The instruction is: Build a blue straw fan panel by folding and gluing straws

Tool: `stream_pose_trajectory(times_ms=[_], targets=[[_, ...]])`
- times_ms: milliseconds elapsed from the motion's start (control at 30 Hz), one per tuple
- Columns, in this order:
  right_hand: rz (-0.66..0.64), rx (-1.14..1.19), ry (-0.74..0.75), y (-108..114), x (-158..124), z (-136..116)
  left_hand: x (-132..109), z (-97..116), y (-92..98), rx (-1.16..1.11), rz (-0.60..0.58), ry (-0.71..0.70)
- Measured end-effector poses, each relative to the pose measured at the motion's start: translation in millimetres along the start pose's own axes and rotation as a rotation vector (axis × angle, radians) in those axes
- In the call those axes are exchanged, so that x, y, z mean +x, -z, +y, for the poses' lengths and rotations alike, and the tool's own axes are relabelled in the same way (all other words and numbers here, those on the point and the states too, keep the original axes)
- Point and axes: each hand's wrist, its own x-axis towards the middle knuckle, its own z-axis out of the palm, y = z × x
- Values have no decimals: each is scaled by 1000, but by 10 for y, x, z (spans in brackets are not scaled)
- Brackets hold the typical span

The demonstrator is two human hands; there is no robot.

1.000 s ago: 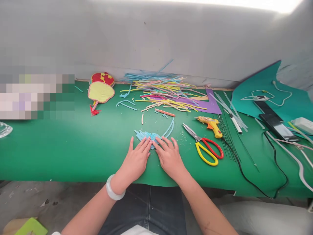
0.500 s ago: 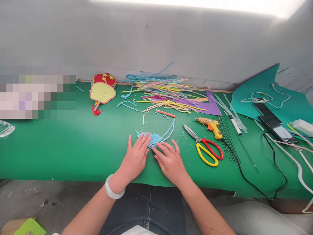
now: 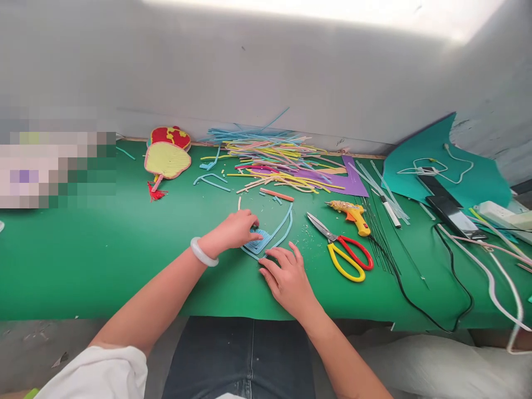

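Observation:
A small flat piece made of light blue strips [image 3: 258, 242] lies on the green table [image 3: 124, 244] in front of me. My left hand [image 3: 236, 229], with a pale bangle on its wrist, comes in from the left and covers the piece's left part, fingers curled down on it. My right hand [image 3: 286, 274] rests flat just below the piece, fingers spread and fingertips at its lower edge. A long blue strip [image 3: 282, 230] curves up from the piece to the right.
A heap of coloured strips [image 3: 276, 158] lies at the back on purple paper [image 3: 353, 180]. Scissors [image 3: 343, 249], a yellow glue gun [image 3: 351, 213] with black cord, thin green wires, a phone [image 3: 451, 209] on teal paper, and two small fans [image 3: 166, 158] are around.
My left hand swung round from below to reach across from the left and now curls over the blue piece. My right hand slid slightly down. The view shifted a little to the right.

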Motion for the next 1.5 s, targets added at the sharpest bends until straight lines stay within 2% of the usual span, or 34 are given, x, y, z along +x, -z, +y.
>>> stream_pose_trajectory(times_ms=[200,333,500,733,967,1100,1200,1300,1400,1500], targets=[[41,-26,-66,-6,23,3,-7,-38,-99,-57,-20,4],[31,-97,-167,-36,104,-43,-47,-103,-161,-114,-8,-10],[78,-115,-261,-129,165,-102,-77,-99,-146,-218,5,-33],[115,-12,-327,-193,116,-81,-131,-111,-105,-480,-62,-37],[192,74,-402,-156,135,-85,-106,-98,-85,-884,24,14],[234,205,-457,-94,197,-103,-128,-48,-42,-1049,8,2],[240,302,-490,-65,260,-118,-143,-39,-29,-1133,-41,-14],[220,339,-484,-37,309,-120,-149,-57,-24,-1082,-77,-15],[202,290,-461,55,334,-12,-159,-68,5,-996,-76,7],[271,158,-487,279,352,352,-177,-57,55,-1039,-79,29]])
